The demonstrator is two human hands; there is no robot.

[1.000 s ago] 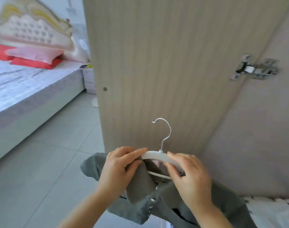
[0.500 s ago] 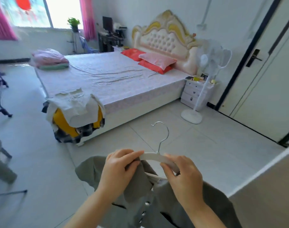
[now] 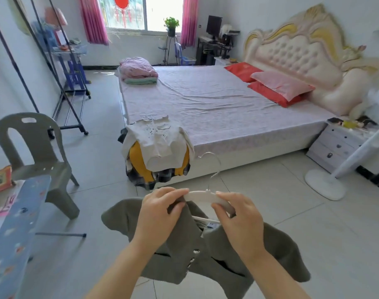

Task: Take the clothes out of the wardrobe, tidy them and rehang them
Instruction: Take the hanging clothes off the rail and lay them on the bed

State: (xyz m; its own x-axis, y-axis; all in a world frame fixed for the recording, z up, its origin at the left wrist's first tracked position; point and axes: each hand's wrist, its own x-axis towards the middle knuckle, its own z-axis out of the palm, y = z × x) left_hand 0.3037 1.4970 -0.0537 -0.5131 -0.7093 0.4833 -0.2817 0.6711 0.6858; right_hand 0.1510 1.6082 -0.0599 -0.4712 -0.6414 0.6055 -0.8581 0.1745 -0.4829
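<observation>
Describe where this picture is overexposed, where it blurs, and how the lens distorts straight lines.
Head view: daylight blows out the window; the fan at the right edge smears into blur; the wide-angle lens makes the rack poles lean at the left; the left hand, right hand and hanger look fairly sharp.

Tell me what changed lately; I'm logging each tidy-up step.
The view swung left from the wardrobe door to the bed and clothes pile. Unchanged: left hand and right hand keep their grip on the white hanger carrying the grey jacket.
</observation>
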